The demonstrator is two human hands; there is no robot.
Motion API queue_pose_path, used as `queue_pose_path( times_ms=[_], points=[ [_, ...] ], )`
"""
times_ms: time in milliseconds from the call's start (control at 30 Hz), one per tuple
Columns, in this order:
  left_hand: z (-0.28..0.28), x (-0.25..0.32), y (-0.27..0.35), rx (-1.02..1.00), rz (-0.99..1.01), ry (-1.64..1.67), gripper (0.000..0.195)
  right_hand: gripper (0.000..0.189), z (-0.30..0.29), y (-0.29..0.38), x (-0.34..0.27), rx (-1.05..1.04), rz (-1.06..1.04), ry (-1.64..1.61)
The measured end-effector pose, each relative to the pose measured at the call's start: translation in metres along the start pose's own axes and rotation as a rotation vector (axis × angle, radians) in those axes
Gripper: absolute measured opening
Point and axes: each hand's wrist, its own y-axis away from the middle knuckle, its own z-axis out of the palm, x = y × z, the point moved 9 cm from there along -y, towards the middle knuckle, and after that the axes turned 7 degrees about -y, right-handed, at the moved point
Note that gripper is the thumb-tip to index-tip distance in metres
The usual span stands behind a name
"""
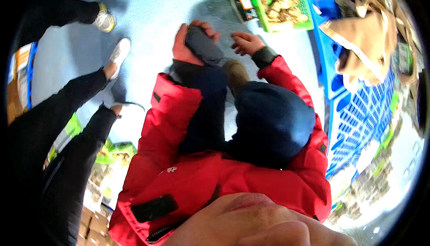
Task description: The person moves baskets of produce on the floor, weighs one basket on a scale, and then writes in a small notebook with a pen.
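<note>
My left hand [188, 46] is palm up, with its fingers wrapped around a dark grey, rounded slab [204, 45] that looks like a smartphone. The thumb lies along one side and the fingertips show on the other. Apart from it, to the right, my right hand [248, 43] hovers with its fingers loosely bent and nothing visible in them. Both hands are above the pale blue floor [158, 27], in front of my bent knee [273, 121]. Below them, the toe of a brown shoe [237, 73] shows between my legs.
A green basket [257, 4] of gold-wrapped pieces [278, 1] is ahead right, beside a black-framed sign [243, 2] bearing writing. Blue plastic crates [356, 121] with tan bags [366, 41] line the right. At left are another person's dark-trousered legs [63, 95] and white shoe [120, 53].
</note>
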Motion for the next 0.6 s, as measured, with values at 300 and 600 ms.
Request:
queue_pose_path(
  times_ms=[300,600],
  points=[
    [-0.007,0.004,-0.01,0.11,0.035,-0.009,0.035,0.037,-0.014,-0.019,0.013,0.068,-0.025,-0.159],
    [0.0,-0.019,0.002,0.275,-0.03,-0.036,0.029,0.033,0.015,-0.054,-0.02,-0.016,-0.047,-0.035]
  ],
)
